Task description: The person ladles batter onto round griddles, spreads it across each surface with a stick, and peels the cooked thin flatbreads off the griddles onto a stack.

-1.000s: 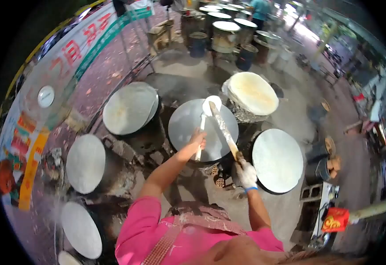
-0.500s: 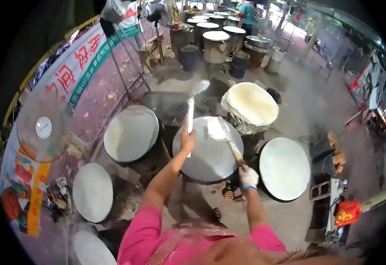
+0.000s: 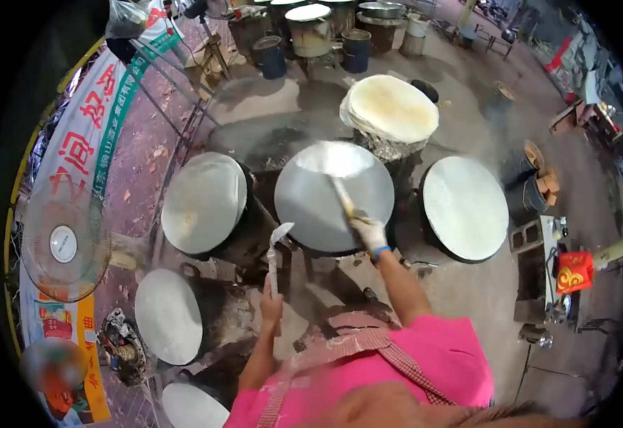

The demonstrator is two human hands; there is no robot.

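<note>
My left hand (image 3: 271, 308) is wrapped round the handle of a white-coated ladle (image 3: 273, 258), whose bowl is raised just off the lower left edge of the middle griddle (image 3: 304, 214). In a pale glove, my right hand (image 3: 368, 232) grips the wooden handle of a scraper (image 3: 343, 196) over that griddle. The scraper's far end meets a patch of white batter (image 3: 336, 158) near the griddle's far edge. Beyond the griddle, a stack of round flatbreads (image 3: 393, 108) rests on a stand.
Pale-topped griddles stand to the right (image 3: 466, 207) and left (image 3: 204, 203), with another lower left (image 3: 169, 316). A fan (image 3: 64, 244) and banner line the left side. Dark buckets (image 3: 356, 51) stand ahead. A red bag (image 3: 575, 272) hangs at the right.
The ladle has come back from above the griddle toward my body. White batter now spreads along the griddle's far edge, where the scraper has moved. The view has also shifted.
</note>
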